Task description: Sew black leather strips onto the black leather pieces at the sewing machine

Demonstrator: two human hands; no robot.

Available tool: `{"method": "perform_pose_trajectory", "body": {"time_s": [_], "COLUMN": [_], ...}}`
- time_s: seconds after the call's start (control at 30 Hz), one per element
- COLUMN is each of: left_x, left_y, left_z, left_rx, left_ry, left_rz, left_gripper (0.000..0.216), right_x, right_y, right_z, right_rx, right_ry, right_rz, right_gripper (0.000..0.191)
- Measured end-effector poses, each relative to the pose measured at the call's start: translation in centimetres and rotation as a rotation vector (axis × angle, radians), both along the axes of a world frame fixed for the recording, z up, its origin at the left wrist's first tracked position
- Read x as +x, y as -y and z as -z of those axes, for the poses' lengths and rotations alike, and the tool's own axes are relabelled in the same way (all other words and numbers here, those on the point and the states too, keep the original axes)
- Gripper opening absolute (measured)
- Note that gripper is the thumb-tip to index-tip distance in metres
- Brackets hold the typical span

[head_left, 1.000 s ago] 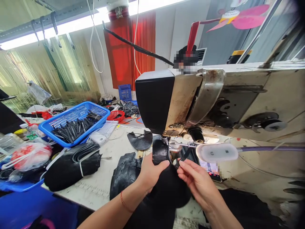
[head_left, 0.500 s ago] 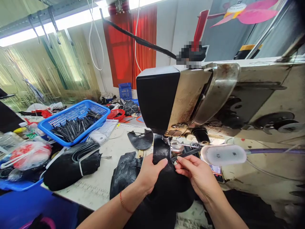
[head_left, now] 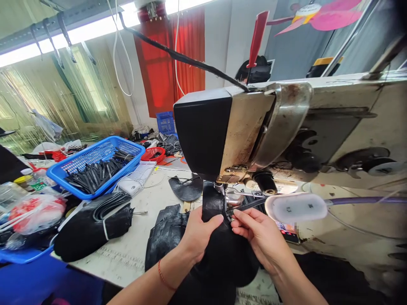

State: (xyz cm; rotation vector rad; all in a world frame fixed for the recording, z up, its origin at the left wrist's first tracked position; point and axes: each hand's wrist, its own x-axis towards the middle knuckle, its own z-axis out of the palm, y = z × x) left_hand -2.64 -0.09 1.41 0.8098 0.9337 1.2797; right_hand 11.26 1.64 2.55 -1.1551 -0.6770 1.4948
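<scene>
A black leather piece (head_left: 233,250) with a curved edge lies under the head of the sewing machine (head_left: 280,131). My left hand (head_left: 199,231) is closed on its left side, thumb pressed on top and fingers hidden beneath. My right hand (head_left: 259,231) pinches a narrow black strip (head_left: 251,204) against the piece's right edge, just below the presser foot (head_left: 219,186). The strip runs up to the right, behind the machine lamp. Left of my left hand lies a stack of black leather pieces (head_left: 167,228). Beyond the foot rests a curved black piece (head_left: 187,188).
A blue basket (head_left: 135,150) of black strips stands at the left. Nearer is a tied bundle of black pieces (head_left: 90,228). An oval lamp (head_left: 297,207) sits right of my right hand, above a phone (head_left: 288,231). More black material (head_left: 333,275) lies at lower right.
The whole view has shifted slightly, with the machine a little further left in it. Both hands keep their grips, and the right fingers are slightly closer to the leather's edge.
</scene>
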Motion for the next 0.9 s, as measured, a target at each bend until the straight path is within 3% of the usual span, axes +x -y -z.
{"method": "perform_pose_trajectory", "body": {"time_s": [0.33,0.53,0.9], "left_x": [-0.1,0.0,0.1], "left_y": [-0.1,-0.1,-0.1], "left_z": [-0.2,-0.5,-0.4], "left_rx": [0.019,-0.021,-0.026], "left_ry": [-0.031,-0.022,-0.047], "left_rz": [0.015,0.014,0.016], "left_gripper": [0.029,0.032,0.034], "right_x": [0.0,0.0,0.0], "right_y": [0.1,0.3,0.1], "right_z": [1.2,1.2,1.1], "right_rx": [0.018,0.059,0.087], "right_ry": [-0.013,0.004,-0.005], "right_rz": [-0.006,-0.071,-0.101], "right_gripper": [0.058,0.048,0.046]}}
